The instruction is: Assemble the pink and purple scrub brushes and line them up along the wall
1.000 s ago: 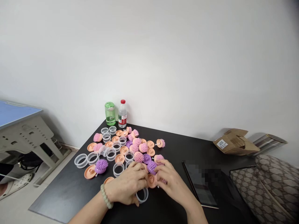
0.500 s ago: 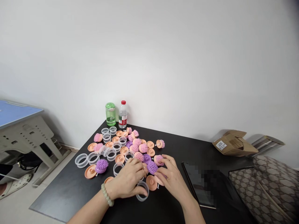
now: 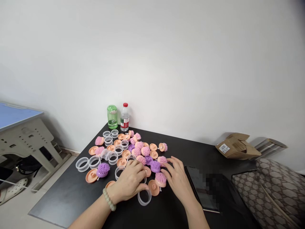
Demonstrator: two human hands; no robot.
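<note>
My left hand (image 3: 130,179), with a beaded bracelet on its wrist, lies palm down over part of the spread pile. Its thumb sticks out apart from the fingers, at the edge of a clear plastic ring (image 3: 144,202). The fingertips are partly hidden behind the hand. My right hand (image 3: 177,178) rests at the pile's right side with spread fingers and holds nothing. Beside its fingertips are a pink bristle brush head (image 3: 160,180) and another pink brush head (image 3: 162,159). A purple brush head (image 3: 155,166) and an orange round cap (image 3: 153,188) lie between my hands.
Several more rings, orange caps and brush heads cover the black table (image 3: 64,195) to the left and behind. A green bottle (image 3: 112,117) and a red-capped water bottle (image 3: 124,117) stand by the wall. At right are a tablet (image 3: 199,184), paper bag (image 3: 234,147) and patterned bag (image 3: 276,184).
My right hand has drawn back slightly right, and its fingers have come off the pink brush head, which now shows fully. My left thumb has lifted out of the clear ring.
</note>
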